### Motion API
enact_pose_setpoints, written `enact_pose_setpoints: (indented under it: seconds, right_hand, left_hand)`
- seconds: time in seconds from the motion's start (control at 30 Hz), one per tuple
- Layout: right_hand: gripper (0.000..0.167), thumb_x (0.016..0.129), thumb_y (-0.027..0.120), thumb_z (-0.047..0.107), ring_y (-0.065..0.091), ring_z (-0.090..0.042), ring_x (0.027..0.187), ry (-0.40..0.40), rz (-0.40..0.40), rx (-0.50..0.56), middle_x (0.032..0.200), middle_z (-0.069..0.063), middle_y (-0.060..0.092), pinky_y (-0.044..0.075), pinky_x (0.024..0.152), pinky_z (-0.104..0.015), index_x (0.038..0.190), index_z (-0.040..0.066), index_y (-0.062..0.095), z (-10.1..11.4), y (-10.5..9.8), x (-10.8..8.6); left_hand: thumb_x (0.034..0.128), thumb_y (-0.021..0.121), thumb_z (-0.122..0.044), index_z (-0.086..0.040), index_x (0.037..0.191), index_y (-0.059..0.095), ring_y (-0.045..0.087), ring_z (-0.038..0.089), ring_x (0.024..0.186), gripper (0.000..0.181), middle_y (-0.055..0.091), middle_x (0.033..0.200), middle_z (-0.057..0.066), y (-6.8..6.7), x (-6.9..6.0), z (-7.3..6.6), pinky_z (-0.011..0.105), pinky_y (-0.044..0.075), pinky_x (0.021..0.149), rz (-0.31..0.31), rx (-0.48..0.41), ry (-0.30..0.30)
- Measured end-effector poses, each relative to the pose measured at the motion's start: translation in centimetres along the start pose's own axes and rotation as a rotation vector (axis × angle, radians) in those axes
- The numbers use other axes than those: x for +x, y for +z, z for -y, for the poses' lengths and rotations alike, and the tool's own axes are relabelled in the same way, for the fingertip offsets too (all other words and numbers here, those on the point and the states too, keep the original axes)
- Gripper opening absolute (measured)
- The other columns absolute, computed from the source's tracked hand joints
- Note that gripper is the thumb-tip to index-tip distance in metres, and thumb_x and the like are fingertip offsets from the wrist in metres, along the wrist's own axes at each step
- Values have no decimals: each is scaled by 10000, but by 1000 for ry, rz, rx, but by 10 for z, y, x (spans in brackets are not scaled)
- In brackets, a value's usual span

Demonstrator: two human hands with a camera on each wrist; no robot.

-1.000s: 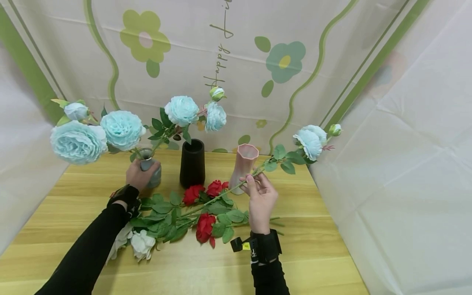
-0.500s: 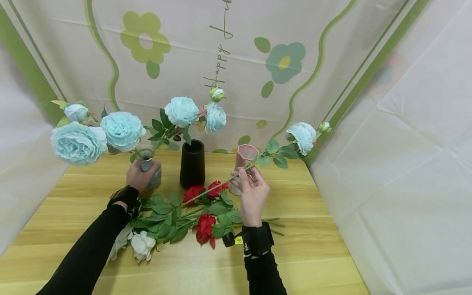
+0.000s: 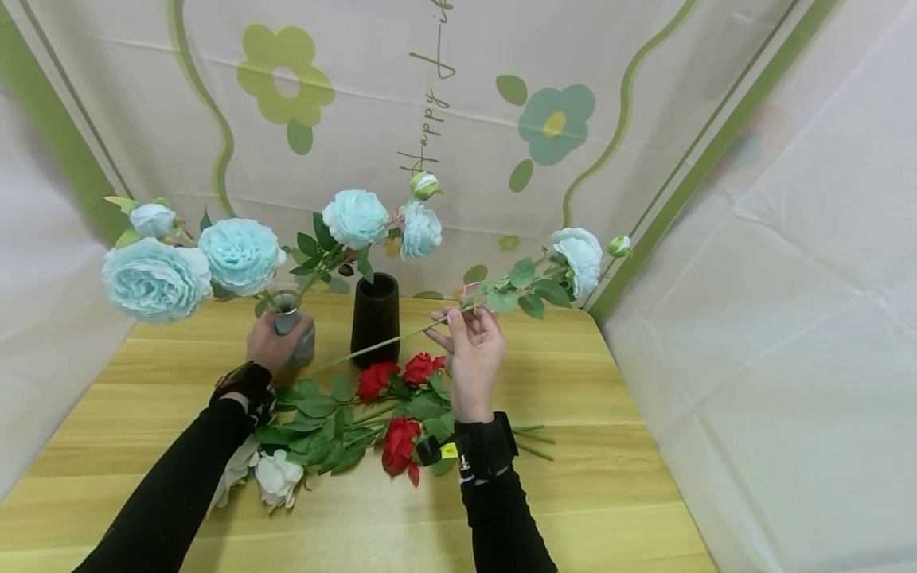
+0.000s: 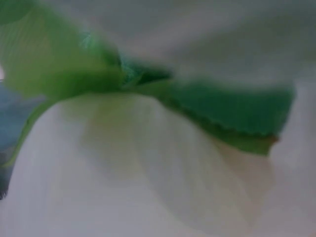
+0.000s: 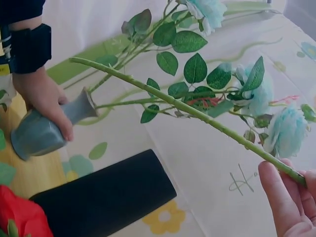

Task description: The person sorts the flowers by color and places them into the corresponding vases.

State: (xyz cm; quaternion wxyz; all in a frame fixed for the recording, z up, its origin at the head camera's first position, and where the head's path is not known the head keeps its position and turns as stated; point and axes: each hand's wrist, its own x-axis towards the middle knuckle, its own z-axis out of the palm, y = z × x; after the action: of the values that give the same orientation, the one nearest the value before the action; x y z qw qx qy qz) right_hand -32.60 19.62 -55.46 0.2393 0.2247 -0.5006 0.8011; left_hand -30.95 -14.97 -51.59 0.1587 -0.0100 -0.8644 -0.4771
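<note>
At the left, my left hand (image 3: pixel 272 344) grips the grey-blue vase (image 3: pixel 304 347), which holds stems with light blue flowers (image 3: pixel 242 256) leaning to both sides. My right hand (image 3: pixel 476 358) pinches the green stem (image 3: pixel 380 345) of another light blue flower (image 3: pixel 577 259), its bloom pointing up and right. In the right wrist view the stem (image 5: pixel 197 114) slants across, its cut end toward the grey-blue vase (image 5: pixel 39 129) but apart from it. The left wrist view is filled by a blurred white flower (image 4: pixel 128 163) and leaves.
A black vase (image 3: pixel 376 321) stands between the hands. The pink vase (image 3: pixel 470 291) is mostly hidden behind my right hand. Red roses (image 3: pixel 399 446), white flowers (image 3: pixel 278 477) and leafy stems (image 3: pixel 315 430) lie on the wooden table (image 3: pixel 602 493). A patterned cloth (image 3: pixel 473 48) hangs behind.
My right hand has moved left and slightly up with the flower, bringing the stem's lower end closer to the grey-blue vase. My left hand keeps its grip on the vase.
</note>
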Motion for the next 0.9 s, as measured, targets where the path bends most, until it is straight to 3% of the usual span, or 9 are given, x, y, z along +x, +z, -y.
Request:
enact_pose_setpoints:
  seconds: [0.03,0.1,0.23,0.27,0.33,0.5,0.77,0.9]
  right_hand:
    - [380,1026,534,74,571,-460,1094,5,-8,18,1229,-272,539,528,813,-544,1395,21,460,24,18,1]
    - [365,1028,525,58,584,-441,1083,-1,5,20,1202,-255,560,533,816,-521,1386,14,470,52,41,3]
    - [303,1010,573,89,629,-376,1027,52,-45,4,1104,-266,583,543,831,-465,1284,-31,525,148,112,3]
    - [303,1010,573,88,623,-387,1037,66,-53,0,1113,-286,572,537,841,-475,1282,-34,524,145,112,4]
    - [275,998,592,85,627,-399,1016,114,-101,1,1084,-324,559,537,845,-476,1225,-58,534,167,130,4]
    - [183,1003,549,11,628,-422,992,138,-139,20,1045,-319,580,540,833,-478,1170,-62,541,170,139,7]
    - [230,997,582,63,574,-501,1055,119,-188,29,1051,-299,580,507,880,-516,1177,-67,522,160,147,13]
    - [231,996,580,56,603,-439,1052,124,-211,31,1054,-281,575,510,893,-490,1176,-69,505,155,153,16]
  left_hand:
    - [972,626,-387,107,1224,529,548,473,959,563,563,1070,324,0,0,0,567,432,814,-3,1,-2]
    - [972,626,-386,108,1224,529,551,469,949,563,566,1062,322,1,0,1,563,435,809,-4,1,1]
    - [973,629,-367,105,1232,532,554,470,945,547,573,1059,322,1,-1,0,567,436,809,-13,1,10]
    - [975,627,-363,107,1233,530,553,473,949,545,572,1061,325,1,-2,-1,569,435,810,-11,0,10]
    - [976,627,-351,112,1219,530,553,476,946,532,574,1055,329,0,-3,-3,571,434,804,-9,-3,5]
    - [978,623,-338,114,1174,542,553,470,921,499,576,1027,323,-2,-3,-4,560,429,777,-1,-15,-2]
    - [954,654,-354,107,1204,554,552,489,978,535,579,1071,335,1,3,5,587,428,825,-25,10,8]
    - [961,642,-346,96,1227,548,546,486,977,524,572,1069,331,1,2,6,582,423,812,-28,0,9]
